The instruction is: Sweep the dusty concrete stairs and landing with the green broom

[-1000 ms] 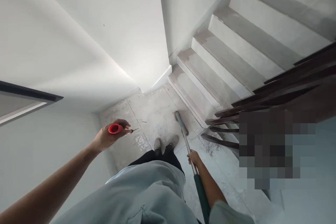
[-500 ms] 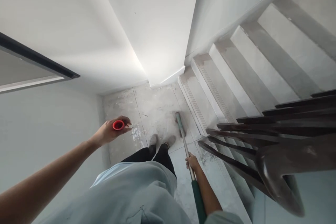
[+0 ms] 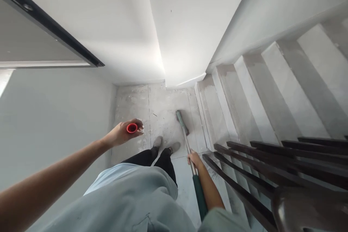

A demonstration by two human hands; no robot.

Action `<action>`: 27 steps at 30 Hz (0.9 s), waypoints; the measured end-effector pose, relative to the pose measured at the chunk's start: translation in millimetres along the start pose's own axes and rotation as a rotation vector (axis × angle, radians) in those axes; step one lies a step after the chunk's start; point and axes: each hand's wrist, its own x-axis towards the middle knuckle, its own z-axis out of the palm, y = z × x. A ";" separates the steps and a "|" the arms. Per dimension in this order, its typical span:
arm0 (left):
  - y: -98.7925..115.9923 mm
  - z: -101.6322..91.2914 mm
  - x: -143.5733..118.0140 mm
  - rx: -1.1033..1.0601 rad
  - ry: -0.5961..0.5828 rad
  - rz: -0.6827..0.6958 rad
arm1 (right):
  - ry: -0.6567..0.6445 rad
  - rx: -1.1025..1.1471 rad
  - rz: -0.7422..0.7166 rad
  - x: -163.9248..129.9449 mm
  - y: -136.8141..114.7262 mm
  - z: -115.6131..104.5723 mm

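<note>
Left hand (image 3: 122, 135) is curling its fingers around a red cup (image 3: 132, 128), holding it out over the dusty floor (image 3: 165, 105) near the wall. Right hand (image 3: 194, 159) is wrapping its fingers tightly around a broom (image 3: 187, 143), whose head is resting on the floor beside the bottom stair (image 3: 210, 107), ahead of the shoes (image 3: 164, 144).

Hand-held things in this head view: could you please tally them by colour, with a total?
Red: 1, the small red-handled tool gripped in the left hand.
Green and metal: 1, the long-handled broom gripped by the right hand, its head resting on the dusty floor.
Total: 2
</note>
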 end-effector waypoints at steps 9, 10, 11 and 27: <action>-32.5 -15.3 -6.5 -0.045 0.072 -0.058 | 0.196 0.098 0.056 -20.7 34.9 -3.5; -35.8 -15.2 -8.3 -0.030 0.063 -0.052 | 0.197 0.067 0.068 -11.3 25.7 7.6; -38.4 -15.2 -10.1 -0.016 0.059 -0.047 | 0.184 0.035 0.092 -1.8 15.6 21.1; -42.8 -31.1 -0.3 -0.026 0.013 0.031 | 0.019 0.042 -0.019 -69.1 44.1 66.1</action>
